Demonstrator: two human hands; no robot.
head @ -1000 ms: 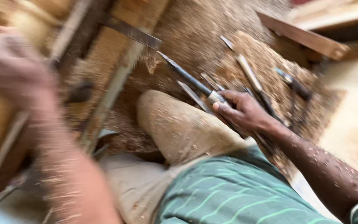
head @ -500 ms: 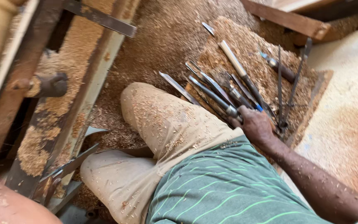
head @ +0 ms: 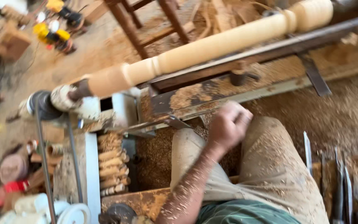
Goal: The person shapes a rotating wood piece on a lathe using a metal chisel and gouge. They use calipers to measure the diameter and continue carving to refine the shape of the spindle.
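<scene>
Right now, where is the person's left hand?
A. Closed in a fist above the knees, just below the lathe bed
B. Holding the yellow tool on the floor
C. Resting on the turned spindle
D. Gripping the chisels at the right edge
A: the left hand is curled in a fist near the lathe bed, apart from the spindle and chisels.

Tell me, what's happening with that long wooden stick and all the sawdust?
A person sits at a wood lathe with a long pale turned spindle mounted on it. Their left hand is curled into a loose fist over their knee, just below the lathe bed, and does not touch the spindle. The right hand is out of view. Metal chisels lie on the right, and wood shavings cover the floor.
</scene>
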